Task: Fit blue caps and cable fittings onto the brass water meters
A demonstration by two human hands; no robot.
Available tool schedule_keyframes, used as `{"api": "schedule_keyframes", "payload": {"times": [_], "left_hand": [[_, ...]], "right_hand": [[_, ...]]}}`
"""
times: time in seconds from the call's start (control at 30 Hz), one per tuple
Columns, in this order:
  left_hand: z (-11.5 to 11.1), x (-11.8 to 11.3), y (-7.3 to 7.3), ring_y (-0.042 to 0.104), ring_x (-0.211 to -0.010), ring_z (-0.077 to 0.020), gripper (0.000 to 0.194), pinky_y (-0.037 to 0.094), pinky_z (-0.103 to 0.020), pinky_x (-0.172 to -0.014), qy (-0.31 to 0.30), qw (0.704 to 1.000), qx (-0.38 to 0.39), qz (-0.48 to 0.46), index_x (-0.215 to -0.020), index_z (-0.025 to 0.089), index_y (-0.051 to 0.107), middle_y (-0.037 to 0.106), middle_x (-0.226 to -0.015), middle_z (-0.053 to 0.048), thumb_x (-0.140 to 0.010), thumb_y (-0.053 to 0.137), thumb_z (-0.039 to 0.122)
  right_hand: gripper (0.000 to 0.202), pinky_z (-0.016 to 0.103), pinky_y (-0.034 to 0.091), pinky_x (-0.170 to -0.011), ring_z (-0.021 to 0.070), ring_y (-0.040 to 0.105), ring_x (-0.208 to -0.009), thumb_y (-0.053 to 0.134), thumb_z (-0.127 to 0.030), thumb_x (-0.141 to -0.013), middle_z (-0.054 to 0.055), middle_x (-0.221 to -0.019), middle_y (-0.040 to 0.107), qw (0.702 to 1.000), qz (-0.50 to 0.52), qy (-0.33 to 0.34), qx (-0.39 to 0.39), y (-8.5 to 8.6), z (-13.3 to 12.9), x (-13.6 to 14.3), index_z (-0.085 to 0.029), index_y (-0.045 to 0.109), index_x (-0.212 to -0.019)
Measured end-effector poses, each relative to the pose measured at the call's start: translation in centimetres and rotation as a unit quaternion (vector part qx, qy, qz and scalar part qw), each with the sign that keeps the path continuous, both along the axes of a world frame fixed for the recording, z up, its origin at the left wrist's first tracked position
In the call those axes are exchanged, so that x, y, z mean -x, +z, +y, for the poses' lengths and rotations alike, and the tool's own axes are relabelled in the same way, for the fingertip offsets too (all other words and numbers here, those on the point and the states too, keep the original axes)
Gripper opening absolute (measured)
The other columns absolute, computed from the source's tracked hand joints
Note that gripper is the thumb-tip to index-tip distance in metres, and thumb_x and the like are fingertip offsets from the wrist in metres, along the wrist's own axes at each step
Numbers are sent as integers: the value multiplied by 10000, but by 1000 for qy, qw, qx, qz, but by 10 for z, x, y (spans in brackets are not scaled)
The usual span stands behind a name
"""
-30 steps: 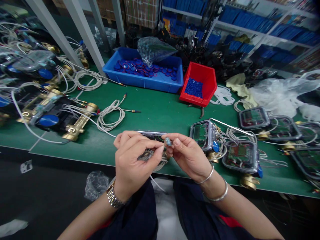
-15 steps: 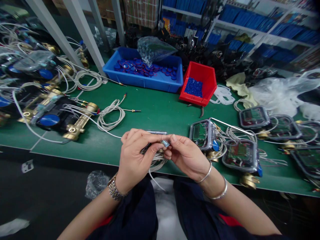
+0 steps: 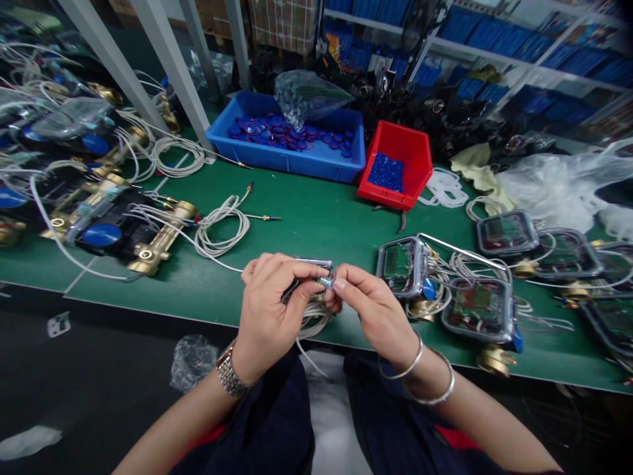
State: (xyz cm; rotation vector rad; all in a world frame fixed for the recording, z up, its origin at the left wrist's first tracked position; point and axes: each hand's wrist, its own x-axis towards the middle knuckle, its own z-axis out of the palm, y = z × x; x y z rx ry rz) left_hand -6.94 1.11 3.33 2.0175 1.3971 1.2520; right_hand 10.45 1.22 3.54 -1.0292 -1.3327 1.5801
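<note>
Between my fingertips, near the front edge of the green table, is a small pale-blue piece (image 3: 326, 282). My left hand (image 3: 271, 300) pinches it from the left, with the hand's back hiding part of a dark device. From the right, my right hand (image 3: 370, 307) has thumb and fingers pressed on the same piece. Behind the hands shows a clear-edged casing (image 3: 312, 262). Coiled grey cable (image 3: 314, 320) lies just below the fingers, its loose end hanging over the table edge.
Brass meters with blue caps (image 3: 101, 234) and coiled cables (image 3: 222, 227) are at left. A blue bin (image 3: 297, 158) of blue discs and a red bin (image 3: 418, 161) of small blue parts stand behind. Clear-lidded units (image 3: 477, 307) and plastic bags (image 3: 548, 178) lie at right.
My right hand has turned slightly, its fingers now closer together and pointing more to the left on the small piece. My left hand has barely moved.
</note>
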Motion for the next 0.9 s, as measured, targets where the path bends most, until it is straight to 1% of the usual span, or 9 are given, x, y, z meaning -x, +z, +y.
{"api": "schedule_keyframes", "payload": {"times": [0.1, 0.27, 0.43, 0.5, 0.57, 0.6, 0.7, 0.77, 0.9], "left_hand": [[0, 0, 0, 599, -901, -190, 65, 384, -404, -875, 3, 1000, 1, 2, -968, 266, 703, 707, -935, 1, -929, 662, 234], [0, 1, 0, 596, -896, -194, 58, 375, -407, -867, 6, 1000, -5, 7, -965, 266, 708, 709, -928, -2, -926, 669, 250], [0, 1, -1, 606, -899, -189, 62, 386, -406, -873, 6, 1000, -14, 10, -964, 278, 715, 715, -925, 9, -921, 680, 251], [-1, 2, -2, 614, -896, -186, 140, 398, -406, -884, 19, 1000, -15, 5, -1031, 291, 709, 719, -899, 20, -895, 719, 260], [-2, 3, -3, 624, -879, -181, 231, 415, -404, -885, 44, 998, -23, -23, -1087, 289, 692, 719, -873, 25, -866, 755, 261], [-3, 4, -4, 629, -868, -178, 228, 425, -402, -880, 54, 997, -34, -40, -1068, 284, 694, 719, -861, 26, -854, 767, 250], [-6, 5, -5, 644, -846, -173, 129, 448, -397, -863, 53, 993, -78, -70, -898, 272, 715, 731, -843, 28, -825, 785, 192], [-9, 5, -3, 646, -831, -175, 136, 451, -404, -862, 44, 994, -84, -59, -859, 273, 720, 739, -820, 31, -806, 794, 171], [-13, 1, 3, 621, -816, -184, 117, 438, -422, -864, 46, 997, -59, -26, -820, 259, 700, 728, -785, 27, -804, 768, 164]], "right_hand": [[287, 247, 410, -628, 105, 496, -661, 553, -385, -999, -8, -744, 585, 999, 38, 7, 37, -1, 2, 1, -182, 580, -797], [284, 237, 426, -644, 100, 513, -674, 573, -379, -991, -8, -741, 587, 999, 30, 1, 15, 0, 2, 1, -177, 599, -793], [275, 230, 415, -618, 94, 512, -642, 591, -376, -982, -6, -736, 603, 994, 83, 15, 73, -5, 2, 0, -178, 609, -793], [267, 228, 409, -616, 92, 510, -643, 595, -376, -981, -9, -743, 604, 993, 88, 10, 78, -6, 1, -1, -182, 605, -798], [264, 231, 408, -623, 94, 511, -652, 589, -378, -985, -13, -742, 596, 996, 66, -3, 57, -5, 0, -1, -185, 601, -805], [265, 234, 410, -627, 97, 512, -658, 582, -380, -988, -14, -739, 591, 998, 47, -13, 42, -3, 0, -1, -187, 600, -808], [266, 244, 423, -638, 107, 517, -674, 564, -384, -996, -14, -741, 584, 999, -6, -42, -5, 1, -1, -1, -192, 599, -815], [266, 247, 426, -638, 110, 512, -674, 554, -383, -1000, -15, -741, 579, 998, -26, -53, -25, 3, -1, -2, -195, 598, -817], [261, 249, 429, -646, 113, 509, -681, 540, -371, -1008, -16, -740, 571, 996, -47, -57, -44, 5, 0, -2, -195, 601, -826]]}}
